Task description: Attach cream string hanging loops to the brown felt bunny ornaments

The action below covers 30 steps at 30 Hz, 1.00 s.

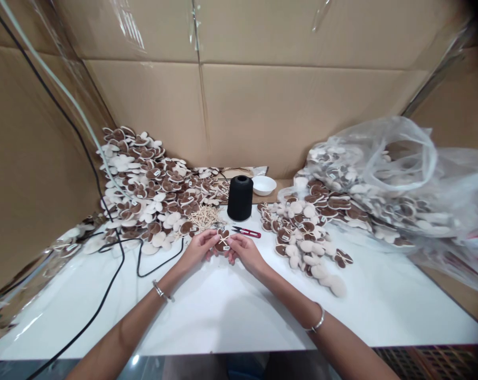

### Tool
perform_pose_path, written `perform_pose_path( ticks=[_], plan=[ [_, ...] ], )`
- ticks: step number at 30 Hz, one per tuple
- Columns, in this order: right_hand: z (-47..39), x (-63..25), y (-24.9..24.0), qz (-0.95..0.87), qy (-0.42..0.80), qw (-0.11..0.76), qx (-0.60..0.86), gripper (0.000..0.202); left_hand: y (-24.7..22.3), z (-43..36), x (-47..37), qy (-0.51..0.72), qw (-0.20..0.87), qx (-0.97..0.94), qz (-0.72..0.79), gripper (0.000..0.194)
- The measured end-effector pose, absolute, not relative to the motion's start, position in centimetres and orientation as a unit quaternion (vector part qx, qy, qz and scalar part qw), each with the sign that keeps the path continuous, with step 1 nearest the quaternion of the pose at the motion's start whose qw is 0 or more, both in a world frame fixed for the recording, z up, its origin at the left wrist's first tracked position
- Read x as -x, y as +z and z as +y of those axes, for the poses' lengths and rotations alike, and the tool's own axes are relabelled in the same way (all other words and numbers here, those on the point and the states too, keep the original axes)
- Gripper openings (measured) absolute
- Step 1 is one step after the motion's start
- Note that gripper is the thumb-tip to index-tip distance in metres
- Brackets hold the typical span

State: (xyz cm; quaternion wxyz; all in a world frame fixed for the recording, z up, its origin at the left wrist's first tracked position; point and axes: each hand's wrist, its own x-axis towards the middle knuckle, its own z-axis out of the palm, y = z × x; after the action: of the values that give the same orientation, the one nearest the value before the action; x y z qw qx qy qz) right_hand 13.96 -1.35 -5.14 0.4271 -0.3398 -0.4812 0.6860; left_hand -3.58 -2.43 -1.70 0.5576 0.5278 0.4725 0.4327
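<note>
Two hands are counted, the left hand and the right hand, and two bracelets, one worn on each arm. One brown piece is held between them. One black thread cone, one white bowl, one pair of red-handled snips and one small pile of cream cords are seen. Two large heaps of similar pieces are found (dozens in each, too overlapped to be counted exactly).
</note>
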Motion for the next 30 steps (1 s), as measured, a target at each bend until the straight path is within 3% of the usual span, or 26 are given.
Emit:
perform_pose_path(
  ticks=[16, 24, 30],
  plan=[
    [-1.56, -13.97, -4.59, -0.478, 0.696, 0.417, 0.336, 0.035, -1.52, -2.59, 3.42, 0.471, 0.571, -0.493, 0.456, 0.041],
    [-1.13, -14.16, -4.75, -0.472, 0.683, 0.431, 0.354, 0.036, -1.83, -1.99, 4.13, 0.465, 0.603, -0.483, 0.432, 0.057],
    [-1.53, -14.49, -4.31, -0.519, 0.659, 0.415, 0.353, 0.032, -2.11, -2.38, 3.73, 0.436, 0.587, -0.523, 0.437, 0.053]
  ],
)
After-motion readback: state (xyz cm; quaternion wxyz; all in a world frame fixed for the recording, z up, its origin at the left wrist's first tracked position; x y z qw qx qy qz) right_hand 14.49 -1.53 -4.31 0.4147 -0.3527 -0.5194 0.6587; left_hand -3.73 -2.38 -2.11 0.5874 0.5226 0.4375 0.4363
